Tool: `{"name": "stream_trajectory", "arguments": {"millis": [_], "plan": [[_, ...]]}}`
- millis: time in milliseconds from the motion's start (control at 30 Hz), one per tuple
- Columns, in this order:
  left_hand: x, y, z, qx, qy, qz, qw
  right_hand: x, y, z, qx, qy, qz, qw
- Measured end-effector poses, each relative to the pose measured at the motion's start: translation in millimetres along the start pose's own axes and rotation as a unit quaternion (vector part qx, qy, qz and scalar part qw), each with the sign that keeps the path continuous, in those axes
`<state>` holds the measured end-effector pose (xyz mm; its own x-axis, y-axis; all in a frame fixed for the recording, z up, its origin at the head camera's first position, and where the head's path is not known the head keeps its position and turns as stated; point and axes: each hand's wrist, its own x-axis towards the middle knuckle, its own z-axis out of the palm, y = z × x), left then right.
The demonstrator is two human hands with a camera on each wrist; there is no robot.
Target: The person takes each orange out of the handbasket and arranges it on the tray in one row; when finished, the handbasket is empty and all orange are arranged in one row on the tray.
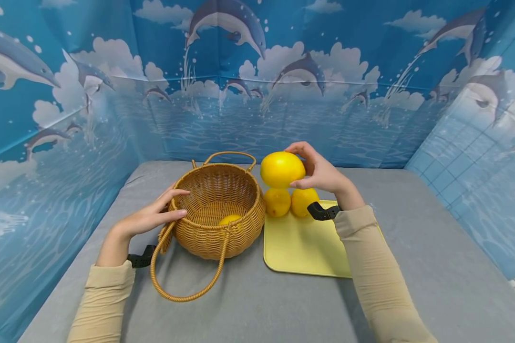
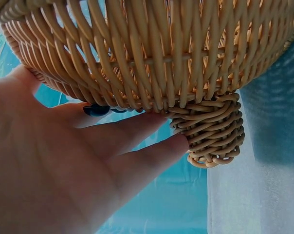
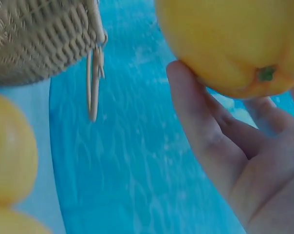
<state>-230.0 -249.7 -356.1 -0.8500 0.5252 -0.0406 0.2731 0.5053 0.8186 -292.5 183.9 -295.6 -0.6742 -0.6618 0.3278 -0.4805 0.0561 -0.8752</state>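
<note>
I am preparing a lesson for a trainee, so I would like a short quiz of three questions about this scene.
1. Which hand holds up the yellow fruit?

2. True or false: the wicker basket is lying on its side.

3. In the head view, how many fruits show at the far edge of the tray: a) none, b) two, c) five?

Key: 1. The right hand. 2. False; it stands upright, and the left hand touches it. 3. b.

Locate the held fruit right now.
Head view, just right of centre: the held fruit is in the right hand, right of the basket, with two more fruits showing just below it.
</note>
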Motion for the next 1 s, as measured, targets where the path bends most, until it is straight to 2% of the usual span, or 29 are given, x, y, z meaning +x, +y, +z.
{"name": "stream_trajectory", "arguments": {"millis": [133,267,467,700,1000], "plan": [[-0.4,0.5,0.3,-0.001,-0.001,-0.003,1.0,-26.8,7.9,-5.1,0.017,0.062,0.017,0.9978],[-0.8,0.3,0.8,-0.004,-0.005,-0.004,1.0,-50.8,17.0,-7.7,0.018,0.122,0.041,0.9915],[-0.2,-0.9,2.1,-0.006,-0.01,-0.001,0.9999,-78.5,30.2,-9.8,0.013,0.179,0.087,0.98],[0.5,0.0,2.0,-0.01,-0.01,0.002,0.9999,-93.2,51.6,-20.1,-0.01,0.238,0.159,0.9582],[-1.7,2.8,0.4,-0.005,-0.006,-0.009,0.9999,-104.6,72.2,-30.4,-0.012,0.262,0.219,0.94]]}}
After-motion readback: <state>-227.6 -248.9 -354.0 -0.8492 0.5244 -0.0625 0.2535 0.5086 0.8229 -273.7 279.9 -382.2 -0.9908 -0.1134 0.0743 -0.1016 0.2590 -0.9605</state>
